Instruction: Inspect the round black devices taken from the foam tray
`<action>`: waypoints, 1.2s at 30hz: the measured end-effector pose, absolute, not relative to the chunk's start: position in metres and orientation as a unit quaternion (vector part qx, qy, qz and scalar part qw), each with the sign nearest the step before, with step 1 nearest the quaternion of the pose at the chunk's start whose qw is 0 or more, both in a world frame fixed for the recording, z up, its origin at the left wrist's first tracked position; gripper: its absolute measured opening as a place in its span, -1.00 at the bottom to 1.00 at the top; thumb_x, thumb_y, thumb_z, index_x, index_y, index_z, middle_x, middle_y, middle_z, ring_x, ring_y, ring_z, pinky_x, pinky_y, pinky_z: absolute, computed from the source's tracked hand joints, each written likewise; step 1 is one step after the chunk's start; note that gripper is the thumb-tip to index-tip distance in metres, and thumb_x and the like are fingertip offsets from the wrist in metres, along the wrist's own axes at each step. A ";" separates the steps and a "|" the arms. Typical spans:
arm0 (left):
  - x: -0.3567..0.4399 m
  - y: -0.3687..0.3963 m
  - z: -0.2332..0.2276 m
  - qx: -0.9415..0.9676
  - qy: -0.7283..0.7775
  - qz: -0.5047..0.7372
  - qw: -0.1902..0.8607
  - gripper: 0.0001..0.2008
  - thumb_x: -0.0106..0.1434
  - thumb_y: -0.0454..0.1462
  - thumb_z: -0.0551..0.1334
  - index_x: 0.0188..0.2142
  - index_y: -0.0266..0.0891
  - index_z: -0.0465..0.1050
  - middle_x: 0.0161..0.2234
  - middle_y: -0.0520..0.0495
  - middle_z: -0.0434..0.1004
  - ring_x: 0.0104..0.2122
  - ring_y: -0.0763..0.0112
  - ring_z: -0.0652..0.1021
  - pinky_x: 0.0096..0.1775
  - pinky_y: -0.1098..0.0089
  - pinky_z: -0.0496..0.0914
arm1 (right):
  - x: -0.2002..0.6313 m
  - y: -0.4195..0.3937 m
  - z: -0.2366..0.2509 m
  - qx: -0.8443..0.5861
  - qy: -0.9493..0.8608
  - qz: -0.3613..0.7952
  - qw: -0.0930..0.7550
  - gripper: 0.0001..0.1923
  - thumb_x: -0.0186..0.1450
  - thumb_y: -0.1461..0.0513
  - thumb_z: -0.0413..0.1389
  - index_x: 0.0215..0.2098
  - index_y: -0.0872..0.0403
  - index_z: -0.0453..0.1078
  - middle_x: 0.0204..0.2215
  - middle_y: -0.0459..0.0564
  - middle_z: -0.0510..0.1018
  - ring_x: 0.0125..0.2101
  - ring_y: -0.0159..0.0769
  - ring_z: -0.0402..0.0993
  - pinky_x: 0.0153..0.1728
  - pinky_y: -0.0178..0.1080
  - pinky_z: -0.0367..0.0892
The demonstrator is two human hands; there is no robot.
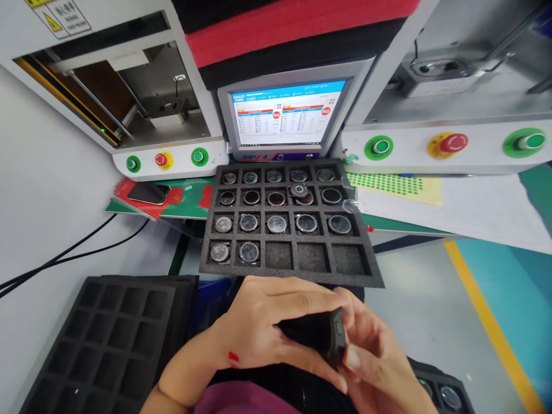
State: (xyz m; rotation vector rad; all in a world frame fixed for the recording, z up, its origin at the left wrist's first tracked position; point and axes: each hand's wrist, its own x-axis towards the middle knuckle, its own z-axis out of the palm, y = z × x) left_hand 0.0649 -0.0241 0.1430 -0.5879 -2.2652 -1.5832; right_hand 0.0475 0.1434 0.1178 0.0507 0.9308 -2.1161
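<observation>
In front of my body, both hands meet around a black watch case (337, 338) with a button on its edge. My left hand (263, 319) reaches across from the left, fingers over the top and thumb below, closed about it. Pressing on its right edge with thumb and fingertips is my right hand (379, 359). The case's face is hidden by shadow and fingers. Just beyond the hands lies a black foam tray (374, 261) with round watches in most of its pockets. One extra watch body (299, 190) rests back side up on top of another.
Behind the tray stands a monitor (288, 112) showing two red NG marks, between two test machines with green buttons (381, 147) and red stop buttons (453, 142). A phone (149, 193) lies at left. Stacked foam trays (103, 333) stand lower left; another watch tray (448, 379) is lower right.
</observation>
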 end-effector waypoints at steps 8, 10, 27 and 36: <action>0.064 -0.026 0.141 -0.192 -0.749 -0.625 0.103 -0.40 -0.08 -0.34 0.53 0.00 -0.35 0.50 -0.14 -0.22 0.64 -0.17 0.33 0.63 -0.06 0.46 0.48 | 0.058 0.136 0.128 0.069 0.410 -0.826 0.380 -0.53 0.01 0.04 0.38 -0.28 -0.03 0.25 -0.55 -0.22 0.22 -0.64 -0.50 0.13 -0.66 -0.43 0.20; 0.063 -0.025 0.138 -0.139 -0.684 -0.715 0.038 -0.36 -0.10 -0.29 0.54 0.02 -0.25 0.52 -0.18 -0.17 0.65 -0.22 0.34 0.64 -0.13 0.46 0.49 | 0.058 0.136 0.129 0.075 0.423 -0.835 0.343 -0.54 0.05 -0.02 0.34 -0.20 -0.05 0.31 -0.55 -0.20 0.28 -0.65 -0.48 0.17 -0.67 -0.43 0.21; 0.070 0.003 0.135 0.075 -0.605 -0.782 -0.129 -0.67 0.25 -0.11 0.29 -0.12 -0.32 0.59 -0.38 -0.07 0.56 -0.41 0.47 0.51 -0.29 0.50 0.40 | 0.054 0.129 0.113 -0.046 0.549 -0.832 0.065 -0.81 0.30 0.14 0.15 -0.18 -0.01 0.55 -0.20 -0.04 0.61 -0.17 -0.36 0.55 -0.20 -0.44 0.47; 0.078 0.007 0.137 -0.034 -0.730 -0.682 -0.037 -0.76 0.35 -0.21 0.17 -0.15 -0.29 0.57 -0.42 0.02 0.48 -0.46 0.53 0.40 -0.33 0.54 0.31 | 0.058 0.110 0.121 -0.085 0.497 -0.863 -0.023 -0.86 0.36 0.29 0.05 -0.22 0.06 0.47 -0.25 -0.06 0.40 -0.20 -0.37 0.50 -0.05 -0.13 0.52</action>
